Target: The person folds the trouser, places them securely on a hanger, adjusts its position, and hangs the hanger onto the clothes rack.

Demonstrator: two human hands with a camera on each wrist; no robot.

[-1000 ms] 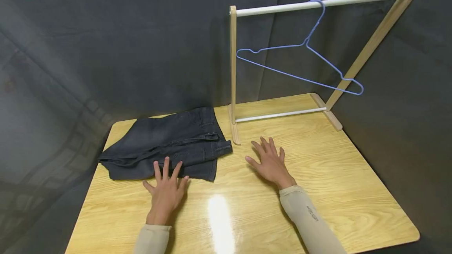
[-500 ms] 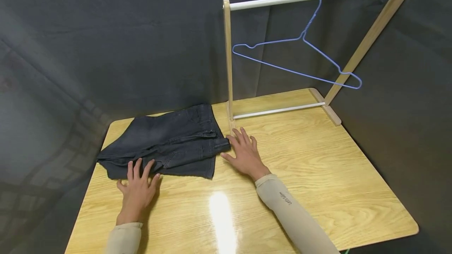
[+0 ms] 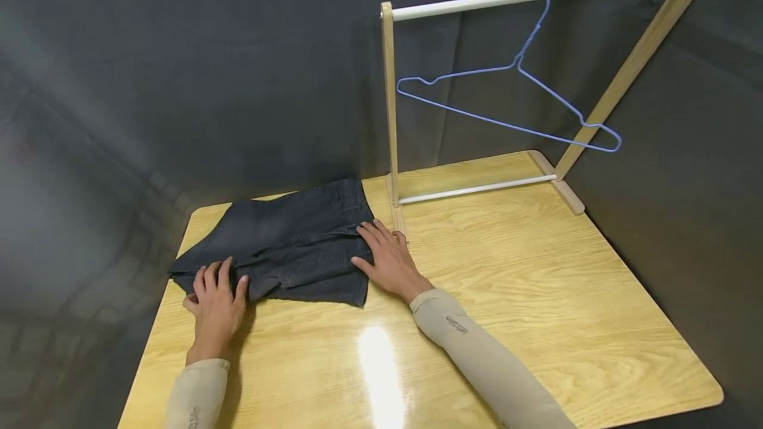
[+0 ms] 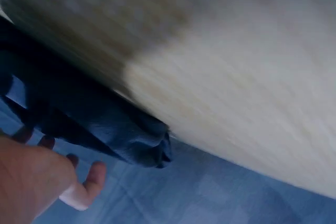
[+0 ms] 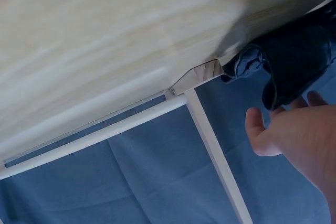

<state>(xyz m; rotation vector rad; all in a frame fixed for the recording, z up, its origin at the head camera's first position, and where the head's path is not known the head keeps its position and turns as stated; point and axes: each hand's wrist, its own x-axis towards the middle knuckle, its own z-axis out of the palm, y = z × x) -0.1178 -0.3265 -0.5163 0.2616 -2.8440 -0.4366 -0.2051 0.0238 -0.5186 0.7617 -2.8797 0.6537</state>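
A pair of dark denim jeans (image 3: 298, 224) lies flat and folded on the left of the table, waistband toward the rack. Over the narrower left end is my left hand (image 3: 214, 306), fingers spread and slightly bent on the near edge of the cloth. At the waistband, my right hand (image 3: 390, 263) has its fingertips over the denim. In the left wrist view, the thumb stands apart from the jeans (image 4: 105, 119). The right wrist view shows fingers partly hidden behind the waistband of the jeans (image 5: 302, 56), with the thumb free.
A wooden rack (image 3: 390, 104) with a white top rail (image 3: 465, 6) stands at the back right; its left foot is close to my right hand. A blue hanger (image 3: 477, 73) hangs from the rail. Dark curtains (image 3: 238, 71) border the wooden table (image 3: 536, 283).
Both hands have moved left and forward. My left hand has gone from the middle of the near edge to the jeans' left end; my right hand has come from bare table to the waistband.
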